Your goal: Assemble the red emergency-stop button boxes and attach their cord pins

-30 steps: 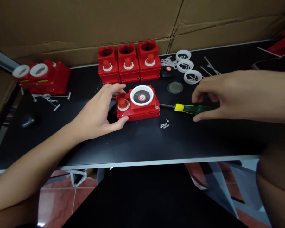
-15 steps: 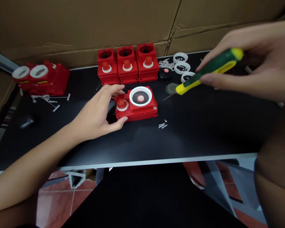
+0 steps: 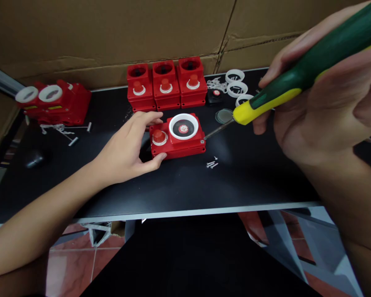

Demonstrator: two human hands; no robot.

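My left hand (image 3: 126, 146) grips the left end of a red alarm-like box (image 3: 185, 152), fingers behind it and thumb at its front. The box lies on the black table, with a red knob (image 3: 158, 136) at its left and a white ring (image 3: 174, 134) around a dark disc. My right hand (image 3: 318, 111) is closed around a green and yellow screwdriver (image 3: 290, 84). The screwdriver's tip is at a screw (image 3: 202, 142) in the box's front right corner; whether it sits in the screw head is unclear. Several loose screws (image 3: 211, 164) lie just right of the box.
Three red boxes (image 3: 167, 101) stand against the cardboard (image 3: 111, 37) behind. More red boxes with white rings (image 3: 77, 103) are at the left, near small metal T-shaped bars (image 3: 73, 141). White rings (image 3: 235, 75), clear discs (image 3: 224, 116) and a black part (image 3: 214, 97) lie at the back right.
My right hand has turned the screwdriver and brought its tip left and down to the corner screw. My left hand stays on the box, which has hardly moved.
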